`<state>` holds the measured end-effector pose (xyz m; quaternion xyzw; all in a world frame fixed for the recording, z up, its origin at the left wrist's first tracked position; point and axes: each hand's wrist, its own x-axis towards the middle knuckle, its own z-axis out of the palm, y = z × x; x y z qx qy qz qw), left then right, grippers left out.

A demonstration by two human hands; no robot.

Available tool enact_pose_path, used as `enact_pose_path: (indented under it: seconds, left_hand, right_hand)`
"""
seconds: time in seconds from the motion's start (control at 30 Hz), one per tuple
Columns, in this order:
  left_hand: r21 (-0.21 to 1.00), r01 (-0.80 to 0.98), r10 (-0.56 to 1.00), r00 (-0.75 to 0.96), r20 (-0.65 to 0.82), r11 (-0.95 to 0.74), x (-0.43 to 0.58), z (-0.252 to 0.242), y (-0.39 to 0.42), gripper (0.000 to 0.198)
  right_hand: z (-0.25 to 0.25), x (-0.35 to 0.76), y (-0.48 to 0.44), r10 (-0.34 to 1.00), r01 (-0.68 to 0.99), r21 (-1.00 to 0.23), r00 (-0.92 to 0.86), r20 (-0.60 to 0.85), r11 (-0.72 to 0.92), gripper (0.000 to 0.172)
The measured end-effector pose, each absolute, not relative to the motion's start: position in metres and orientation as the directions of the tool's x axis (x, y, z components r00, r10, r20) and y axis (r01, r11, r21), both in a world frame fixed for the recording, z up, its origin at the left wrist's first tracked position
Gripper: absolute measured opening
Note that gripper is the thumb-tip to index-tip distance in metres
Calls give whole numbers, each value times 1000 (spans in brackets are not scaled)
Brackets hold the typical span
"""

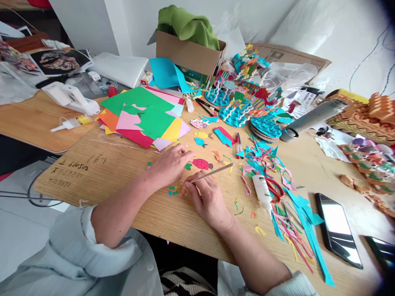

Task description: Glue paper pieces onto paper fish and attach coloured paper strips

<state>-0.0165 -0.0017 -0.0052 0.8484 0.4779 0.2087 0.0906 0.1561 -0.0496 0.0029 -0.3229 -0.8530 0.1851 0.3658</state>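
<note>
My right hand (pixel 211 201) is closed around a thin, pale stick (pixel 212 172), which slants up to the right over the table. Just beyond it lies a red paper fish (pixel 200 163) with dark dots, and a green paper piece (pixel 187 166) sits at its left end. My left hand (pixel 173 164) is beside that green piece with its fingers curled together; whatever they may pinch is hidden. Small coloured paper dots (pixel 176 190) are scattered between my hands. Farther back are a yellow paper fish (pixel 201 135) and a blue paper fish (pixel 200 142).
Coloured paper sheets (pixel 145 111) are piled at the back left. On the right lie a white glue bottle (pixel 262 191), red-handled scissors (pixel 274 189), paper strips (pixel 290 230) and a phone (pixel 338 228). Decorated blue discs (pixel 236 113) and a metal tube (pixel 314 119) stand behind.
</note>
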Motion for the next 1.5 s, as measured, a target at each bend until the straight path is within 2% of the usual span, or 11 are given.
enact_pose_path:
  seconds: [0.37, 0.5, 0.67, 0.73, 0.9, 1.0, 1.5]
  left_hand:
    - [372, 777, 860, 432, 270, -507, -16, -1, -2, 44]
    - [387, 778, 867, 409, 285, -495, -18, -2, -3, 45]
    - [383, 766, 853, 420, 311, -516, -18, 0, -4, 47]
    - [367, 756, 837, 445, 320, -542, -17, 1, -4, 47]
    - [286, 710, 756, 532, 382, -644, -14, 2, -3, 41]
    - [255, 699, 730, 553, 401, -669, -13, 1, -3, 38]
    - [267, 678, 723, 588, 362, -685, -10, -5, -3, 43]
  right_hand:
    - [3, 156, -48, 703, 420, -569, -501, 505, 707, 14]
    - [6, 164, -42, 735, 436, -592, -411, 539, 678, 13]
    - [16, 183, -18, 801, 534, -627, -179, 572, 567, 18]
    - [20, 189, -8, 809, 572, -619, -143, 571, 538, 20]
    - [19, 188, 14, 814, 658, -527, -241, 529, 538, 23]
    - [12, 182, 21, 823, 662, -535, -234, 517, 525, 23]
    - [-2, 178, 23, 808, 664, -507, -269, 524, 549, 22]
